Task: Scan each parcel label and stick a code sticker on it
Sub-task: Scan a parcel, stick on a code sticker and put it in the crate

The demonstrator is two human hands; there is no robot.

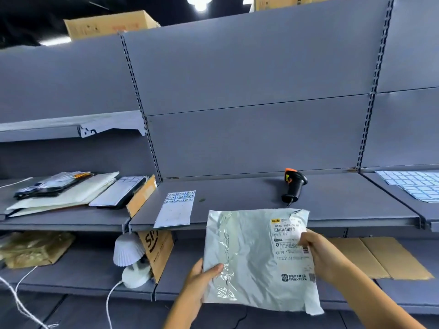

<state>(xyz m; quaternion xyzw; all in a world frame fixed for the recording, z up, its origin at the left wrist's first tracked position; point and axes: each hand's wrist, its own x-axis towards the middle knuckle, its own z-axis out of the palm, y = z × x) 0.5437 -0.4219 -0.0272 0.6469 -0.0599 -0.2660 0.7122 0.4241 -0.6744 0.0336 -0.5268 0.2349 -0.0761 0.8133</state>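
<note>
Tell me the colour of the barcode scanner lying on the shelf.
The barcode scanner is black with an orange top end, seen best in the head view.

A parcel sorting room or courier pickup depot: grey metal shelving on slotted uprights lines the wall, cardboard cartons sitting on top under ceiling lamps. On the shelf lie a handheld barcode scanner, sheets of code stickers and a pile of flat parcels; in front, a grey poly mailer carries a printed shipping label with barcodes
</note>
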